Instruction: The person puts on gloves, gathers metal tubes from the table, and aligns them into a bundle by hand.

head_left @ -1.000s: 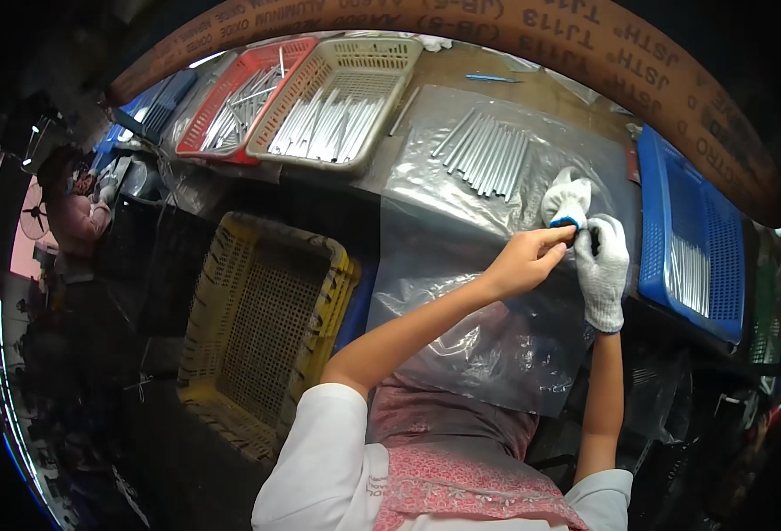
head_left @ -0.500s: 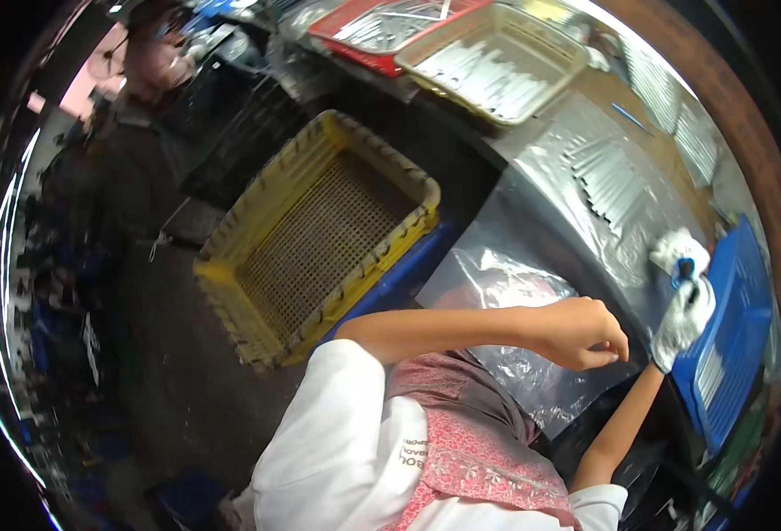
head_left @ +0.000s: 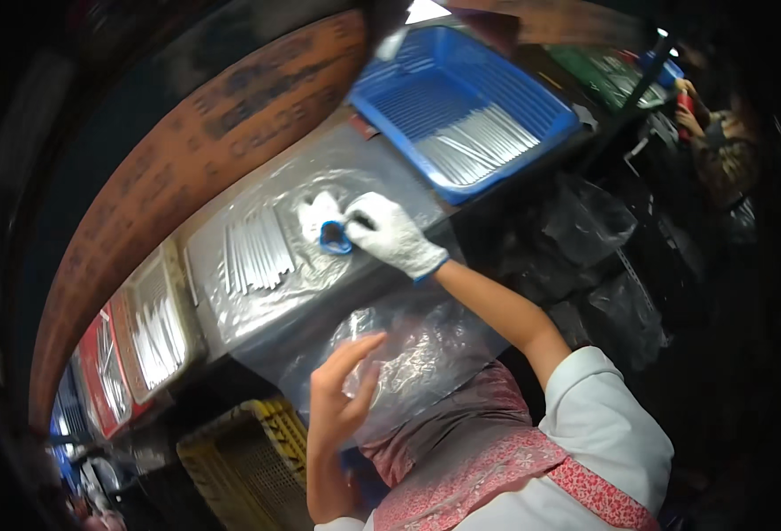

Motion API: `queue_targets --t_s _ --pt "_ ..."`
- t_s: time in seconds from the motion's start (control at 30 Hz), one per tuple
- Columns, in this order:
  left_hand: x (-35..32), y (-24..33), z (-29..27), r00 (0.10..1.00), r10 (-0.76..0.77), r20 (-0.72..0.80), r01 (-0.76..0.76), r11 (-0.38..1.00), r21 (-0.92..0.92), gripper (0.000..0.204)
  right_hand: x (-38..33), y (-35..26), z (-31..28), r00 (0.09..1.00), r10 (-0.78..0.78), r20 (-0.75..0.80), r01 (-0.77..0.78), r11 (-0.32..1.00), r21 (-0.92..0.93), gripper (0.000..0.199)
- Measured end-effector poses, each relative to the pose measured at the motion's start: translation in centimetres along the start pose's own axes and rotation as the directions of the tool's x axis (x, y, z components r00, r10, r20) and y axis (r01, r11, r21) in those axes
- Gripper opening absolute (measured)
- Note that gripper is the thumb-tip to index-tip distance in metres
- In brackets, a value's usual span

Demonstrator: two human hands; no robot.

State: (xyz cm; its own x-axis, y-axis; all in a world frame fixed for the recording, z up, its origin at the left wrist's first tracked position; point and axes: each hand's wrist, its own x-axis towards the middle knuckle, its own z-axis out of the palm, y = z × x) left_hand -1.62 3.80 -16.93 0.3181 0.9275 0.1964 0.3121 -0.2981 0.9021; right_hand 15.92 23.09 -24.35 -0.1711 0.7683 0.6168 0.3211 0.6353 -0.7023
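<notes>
My right hand (head_left: 390, 234) wears a white knit glove with a blue cuff. Its thumb and fingers are closed at the edge of a loose white glove (head_left: 318, 212), whose dark, blue-rimmed opening faces me. My bare left hand (head_left: 342, 389) is raised over the clear plastic sheeting in front of my lap, its fingers apart and nothing in them. To the left of the loose glove, a row of thin silvery rods (head_left: 258, 252) lies on the plastic-covered table (head_left: 240, 323).
A blue slatted tray (head_left: 408, 84) with similar rods stands far right of the gloves. Leftward are a beige tray (head_left: 187, 305) and a red tray (head_left: 122, 376), both holding rods. A yellow crate (head_left: 275, 434) sits low left. An orange beam (head_left: 187, 146) arches overhead; another person (head_left: 728, 155) is at right.
The view has swung right, toward the table. My left hand has gone from loosely curled to spread fingers. My right hand stays at the loose glove.
</notes>
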Motion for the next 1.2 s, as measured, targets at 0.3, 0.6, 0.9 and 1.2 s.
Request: queue_targets --t_s 0.3,0.6,0.9,1.2 --pt "7.9 -5.1 0.9 0.872 -0.378 -0.311 0.117 0.778 -0.617 0.043 -0.7 -3.0 0.9 0.993 -0.09 0.081 0.105 0.97 -0.217 0.015" --pt "8.1 -6.7 0.6 0.791 -0.483 -0.376 0.119 0.723 -0.681 0.044 0.2 -5.1 0.0 0.969 -0.199 0.144 0.217 0.968 -0.128 0.015" --pt "5.4 -3.6 0.0 0.957 -0.269 -0.107 0.192 0.869 -0.457 0.036 1.0 -2.9 0.4 0.978 -0.136 -0.156 0.104 0.976 -0.194 0.012" --pt "0.8 -0.3 -1.6 0.95 -0.155 -0.27 0.099 0.972 -0.211 0.026 2.0 -3.1 1.5 0.892 -0.438 0.115 0.446 0.807 -0.387 0.025"
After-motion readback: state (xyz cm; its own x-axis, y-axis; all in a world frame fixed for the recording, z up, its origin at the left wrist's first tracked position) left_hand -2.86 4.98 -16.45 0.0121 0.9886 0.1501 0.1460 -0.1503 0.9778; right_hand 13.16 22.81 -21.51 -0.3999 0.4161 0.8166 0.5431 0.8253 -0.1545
